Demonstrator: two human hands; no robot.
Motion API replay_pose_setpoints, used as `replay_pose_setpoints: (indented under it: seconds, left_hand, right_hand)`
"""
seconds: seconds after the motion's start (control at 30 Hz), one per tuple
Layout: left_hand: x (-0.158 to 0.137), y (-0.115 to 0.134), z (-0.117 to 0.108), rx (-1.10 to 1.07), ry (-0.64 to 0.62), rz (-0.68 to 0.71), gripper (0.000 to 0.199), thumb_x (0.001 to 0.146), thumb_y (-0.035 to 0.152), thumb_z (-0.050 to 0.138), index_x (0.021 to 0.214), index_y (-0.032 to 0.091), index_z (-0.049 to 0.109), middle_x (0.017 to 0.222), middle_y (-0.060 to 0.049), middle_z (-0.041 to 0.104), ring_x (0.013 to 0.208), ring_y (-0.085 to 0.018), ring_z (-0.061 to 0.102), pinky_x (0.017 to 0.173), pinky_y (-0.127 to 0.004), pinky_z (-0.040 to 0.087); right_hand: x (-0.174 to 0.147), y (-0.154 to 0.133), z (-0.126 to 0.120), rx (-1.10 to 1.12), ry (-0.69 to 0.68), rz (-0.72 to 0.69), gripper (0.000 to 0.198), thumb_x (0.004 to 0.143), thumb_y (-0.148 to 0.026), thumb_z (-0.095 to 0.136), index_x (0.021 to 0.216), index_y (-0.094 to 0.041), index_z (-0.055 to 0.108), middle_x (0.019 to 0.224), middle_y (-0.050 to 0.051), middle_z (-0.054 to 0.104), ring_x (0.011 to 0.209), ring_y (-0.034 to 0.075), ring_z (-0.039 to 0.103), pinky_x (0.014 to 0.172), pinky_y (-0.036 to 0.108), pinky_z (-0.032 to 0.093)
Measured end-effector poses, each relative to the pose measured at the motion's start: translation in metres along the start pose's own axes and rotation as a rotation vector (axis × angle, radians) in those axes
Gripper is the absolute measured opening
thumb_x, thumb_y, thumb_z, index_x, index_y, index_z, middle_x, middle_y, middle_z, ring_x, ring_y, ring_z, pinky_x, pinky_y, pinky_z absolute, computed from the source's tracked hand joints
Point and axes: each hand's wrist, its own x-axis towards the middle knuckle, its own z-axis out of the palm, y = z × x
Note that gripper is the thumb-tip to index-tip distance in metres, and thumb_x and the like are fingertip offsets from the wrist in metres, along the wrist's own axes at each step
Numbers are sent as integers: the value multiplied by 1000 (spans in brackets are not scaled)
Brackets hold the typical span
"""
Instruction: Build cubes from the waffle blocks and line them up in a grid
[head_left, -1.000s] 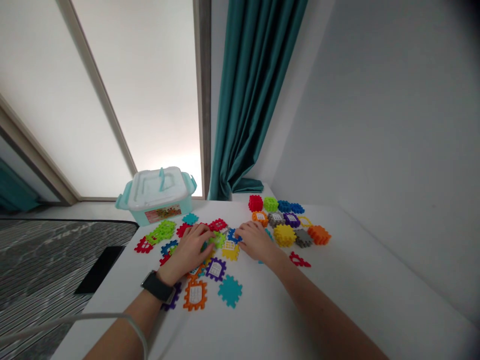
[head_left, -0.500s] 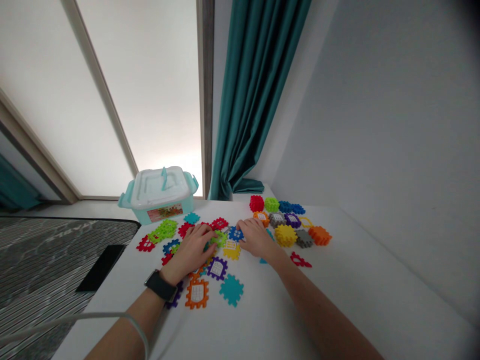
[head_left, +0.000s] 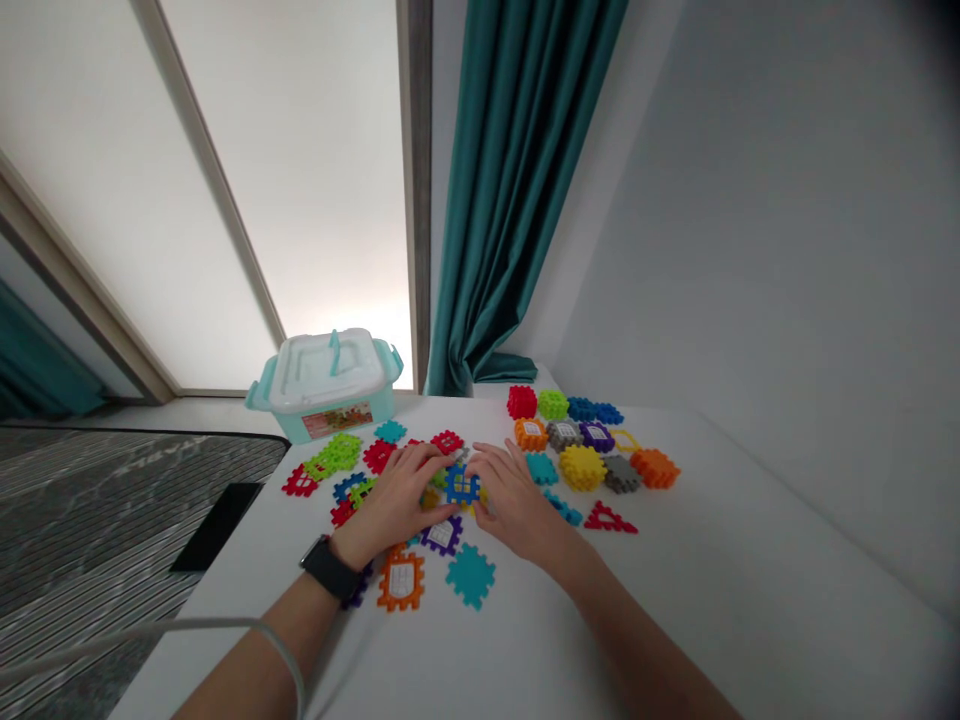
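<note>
In the head view, the right hand (head_left: pixel 514 502) clasps a blue tile (head_left: pixel 463 486) between both hands; the left hand (head_left: pixel 396 505) spreads at the tile's other side, its grip unclear; a lidded box (head_left: pixel 334 385) sits beyond the left hand, a yellow stack (head_left: pixel 583 468) right of the right hand on the table (head_left: pixel 540 640).

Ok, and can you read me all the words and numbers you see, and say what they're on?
I can't read any words or numbers for sure.
Label on the front of the storage box: too small and blurred to read.
Black watch: no writing can be made out.
Blue piece: no readable lettering.
</note>
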Motion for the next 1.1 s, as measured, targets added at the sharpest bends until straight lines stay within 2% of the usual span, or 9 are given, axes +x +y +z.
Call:
replay_pose_setpoints:
  seconds: [0.23, 0.37, 0.47, 0.6, 0.73, 0.9, 1.1]
  left_hand:
    - [1, -3, -1, 27, 0, -6, 51, 78, 35, 81, 122, 23, 60, 123, -10, 60, 115, -31, 57, 99, -49, 47]
    - [1, -6, -1, 12, 68, 21, 47, 80, 37, 80, 120, 22, 60, 125, -12, 58, 115, -30, 56, 98, -48, 49]
    - [0, -9, -2, 13, 169, 21, 42, 83, 36, 77, 118, 21, 60, 126, -13, 56, 115, -30, 56, 97, -48, 50]
    - [-1, -9, -2, 42, 270, 39, 40, 85, 37, 74, 119, 21, 59, 132, -15, 51, 118, -31, 55, 98, -51, 50]
    - [-1, -5, -2, 43, 261, 66, 45, 84, 38, 76, 123, 22, 59, 137, -16, 48, 125, -35, 50, 102, -55, 48]
    - [-1, -1, -2, 22, 246, 82, 45, 85, 42, 75, 123, 22, 59, 138, -17, 46, 127, -35, 49, 103, -56, 48]
    - [-1, 0, -3, -15, 227, 64, 44, 84, 41, 75, 122, 22, 60, 139, -17, 44, 130, -37, 46, 104, -58, 47]
  right_hand:
    - [-1, -3, -2, -2, 51, -30, 36, 80, -5, 52, 113, -19, 56, 124, 13, 64, 131, 28, 53, 118, 62, 29]
    - [-1, -1, -4, 18, 98, -46, 35, 85, -9, 53, 118, -21, 55, 128, 13, 62, 134, 28, 50, 119, 61, 30]
    - [-3, 3, -3, 27, 168, -33, 39, 89, -21, 60, 127, -21, 53, 135, 15, 55, 138, 31, 45, 117, 59, 35]
    - [-4, 8, 2, 21, 223, 29, 56, 91, -41, 65, 139, -20, 47, 144, 18, 46, 139, 34, 40, 114, 58, 39]
    - [-5, 10, 7, 15, 230, 54, 57, 92, -47, 63, 142, -23, 47, 147, 17, 43, 139, 35, 39, 114, 58, 38]
    - [-5, 11, 8, 56, 202, 45, 52, 94, -45, 62, 140, -24, 49, 146, 16, 44, 139, 33, 40, 115, 57, 38]
    - [-6, 11, 7, 96, 174, 58, 55, 92, -40, 64, 141, -23, 47, 149, 16, 40, 141, 33, 36, 115, 57, 37]
